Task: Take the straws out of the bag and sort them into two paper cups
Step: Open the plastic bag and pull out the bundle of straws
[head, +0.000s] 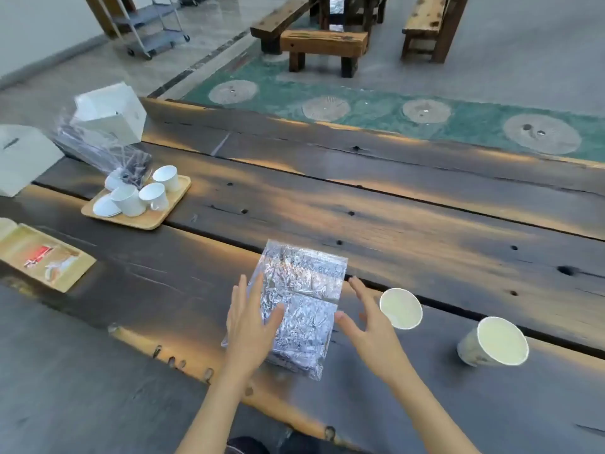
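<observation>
The clear plastic bag (299, 303) lies flat on the dark wooden table (409, 231), right in front of the person, its contents a crinkled silvery mass; single straws cannot be made out through the film. The left hand (250, 326) comes in at the bag's 9 o'clock side, fingers spread and open, thumb lying over the plastic, palm against the bag's left edge, gripping nothing. The right hand (366, 319) sits at the bag's 3 o'clock, also open, fingers splayed, thumb tip just beside the bag's right edge; whether it touches the film I cannot tell.

Moving outward: the near paper cup (401, 308) stands just beside the right hand at its 2 o'clock, mouth up and showing a pale inside. The second paper cup (494, 342) stands further along at 3 o'clock from the bag, well apart from the first, also upright and showing only its pale inside.

Further out, at 10 o'clock from the bag, a wooden tray (157, 217) carries white ceramic cups (154, 196) and saucers. Behind it, another crumpled clear bag (98, 145) leans on the tray's far end, with a white box (109, 109) on top of it. At 9 o'clock, near the table's left end, lies a yellowish packet (45, 257) with a red mark. Beyond the table, at 12 o'clock, a green strip (393, 109) of floor holds round stone discs, and wooden benches (324, 44) stand further back.
</observation>
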Demonstrator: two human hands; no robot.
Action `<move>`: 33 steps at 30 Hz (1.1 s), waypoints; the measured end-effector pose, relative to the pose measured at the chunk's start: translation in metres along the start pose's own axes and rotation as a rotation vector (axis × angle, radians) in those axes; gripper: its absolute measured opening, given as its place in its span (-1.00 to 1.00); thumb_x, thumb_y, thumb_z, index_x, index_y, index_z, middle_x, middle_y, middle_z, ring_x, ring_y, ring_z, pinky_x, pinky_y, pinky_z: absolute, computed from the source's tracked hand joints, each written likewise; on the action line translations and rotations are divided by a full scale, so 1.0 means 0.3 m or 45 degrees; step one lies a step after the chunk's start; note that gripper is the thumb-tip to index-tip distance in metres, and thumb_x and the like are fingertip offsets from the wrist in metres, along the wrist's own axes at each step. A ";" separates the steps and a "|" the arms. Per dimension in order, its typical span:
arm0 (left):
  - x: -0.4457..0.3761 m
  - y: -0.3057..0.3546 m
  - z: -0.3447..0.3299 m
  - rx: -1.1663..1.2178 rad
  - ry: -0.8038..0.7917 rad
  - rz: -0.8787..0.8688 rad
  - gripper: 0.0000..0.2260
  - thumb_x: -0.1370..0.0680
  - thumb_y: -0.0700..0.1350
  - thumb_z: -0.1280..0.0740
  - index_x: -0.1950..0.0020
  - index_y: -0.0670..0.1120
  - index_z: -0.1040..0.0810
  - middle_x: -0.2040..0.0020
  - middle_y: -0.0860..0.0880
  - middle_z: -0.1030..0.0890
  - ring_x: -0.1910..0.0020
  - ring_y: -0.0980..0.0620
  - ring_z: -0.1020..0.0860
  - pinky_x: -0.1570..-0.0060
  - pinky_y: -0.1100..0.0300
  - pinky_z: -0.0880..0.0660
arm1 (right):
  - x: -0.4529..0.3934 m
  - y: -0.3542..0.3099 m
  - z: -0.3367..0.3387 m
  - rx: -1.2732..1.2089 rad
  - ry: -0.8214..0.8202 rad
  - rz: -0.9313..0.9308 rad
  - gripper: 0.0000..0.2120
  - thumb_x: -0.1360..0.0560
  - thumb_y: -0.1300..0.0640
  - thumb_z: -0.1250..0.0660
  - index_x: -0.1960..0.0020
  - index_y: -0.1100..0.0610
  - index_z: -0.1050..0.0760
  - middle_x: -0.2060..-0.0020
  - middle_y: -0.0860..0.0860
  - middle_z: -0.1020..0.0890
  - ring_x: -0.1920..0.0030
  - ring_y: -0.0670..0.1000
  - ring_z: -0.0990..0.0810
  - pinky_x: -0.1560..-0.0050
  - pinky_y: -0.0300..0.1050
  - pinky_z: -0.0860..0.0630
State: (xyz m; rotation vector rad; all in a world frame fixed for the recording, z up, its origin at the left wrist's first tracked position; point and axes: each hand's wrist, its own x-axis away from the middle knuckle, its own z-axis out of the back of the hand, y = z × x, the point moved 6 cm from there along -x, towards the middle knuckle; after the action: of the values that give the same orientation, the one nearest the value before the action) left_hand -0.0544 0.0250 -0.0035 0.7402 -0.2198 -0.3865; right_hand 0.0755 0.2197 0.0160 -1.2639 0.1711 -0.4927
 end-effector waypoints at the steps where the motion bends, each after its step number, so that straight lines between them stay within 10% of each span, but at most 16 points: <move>1: -0.037 -0.043 0.004 0.083 -0.024 0.028 -0.40 -0.60 0.24 -0.18 -0.52 0.43 0.10 -0.64 0.08 0.07 -0.62 0.04 0.16 -0.51 -0.16 0.00 | -0.038 0.016 -0.032 0.003 0.000 -0.027 -0.30 -0.46 -0.24 -0.30 -0.53 -0.21 -0.14 -0.54 -0.25 -0.22 -0.54 -0.20 -0.17 -0.53 0.08 -0.19; 6: -0.207 -0.250 -0.029 0.165 -0.195 0.232 -0.38 -0.62 0.17 -0.22 -0.59 0.27 0.04 -0.66 0.06 0.09 -0.62 0.08 0.13 -0.53 -0.21 -0.03 | -0.198 0.094 -0.144 0.104 0.030 -0.259 -0.38 -0.59 0.01 -0.32 -0.57 -0.01 -0.15 -0.54 -0.10 -0.25 -0.55 -0.07 -0.18 -0.42 -0.19 -0.13; 17: -0.534 -0.398 -0.091 0.460 -0.322 0.652 -0.43 -0.65 0.03 -0.24 -0.62 0.10 -0.09 -0.61 0.00 -0.17 -0.55 -0.08 -0.22 -0.42 -0.12 -0.27 | -0.494 0.313 -0.182 -0.172 0.250 -0.760 -0.43 -0.60 0.13 -0.26 -0.56 0.13 -0.18 -0.52 0.06 -0.32 -0.47 0.10 -0.34 -0.41 0.06 -0.32; 24: -0.710 -0.447 -0.168 0.442 -0.302 0.786 -0.58 -0.66 -0.08 -0.25 -0.52 -0.07 -0.32 -0.40 -0.08 -0.46 -0.20 0.02 -0.45 -0.08 0.13 -0.40 | -0.629 0.434 -0.157 -0.203 0.377 -0.964 -0.52 -0.61 0.23 -0.24 -0.50 0.23 -0.26 -0.43 0.17 -0.41 -0.30 0.17 -0.49 -0.03 -0.11 -0.43; 28: -0.778 -0.449 -0.192 0.437 -0.288 0.818 -0.64 -0.63 -0.08 -0.30 -0.42 -0.10 -0.44 -0.26 -0.03 -0.51 -0.16 0.02 -0.46 -0.05 0.15 -0.40 | -0.644 0.476 -0.150 -0.272 0.420 -1.059 -0.53 -0.58 0.28 -0.25 -0.47 0.20 -0.27 0.04 0.07 -0.57 0.23 0.02 -0.49 0.35 -0.17 -0.37; 33: -0.813 -0.451 -0.218 0.419 -0.336 0.737 -0.79 -0.62 -0.08 -0.32 -0.23 -0.06 -0.58 -0.15 -0.05 -0.62 -0.10 -0.04 -0.58 -0.04 0.12 -0.51 | -0.647 0.494 -0.136 -0.327 0.506 -1.049 -0.87 -0.56 0.28 -0.31 -0.10 0.23 -0.52 0.26 0.11 -0.59 0.34 0.05 -0.49 0.43 -0.21 -0.40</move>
State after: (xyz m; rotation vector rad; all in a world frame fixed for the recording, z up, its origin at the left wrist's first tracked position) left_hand -0.2899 0.0757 -0.1587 0.9072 -0.7394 0.1120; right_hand -0.0732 0.3024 -0.1637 -1.4502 0.0361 -1.4721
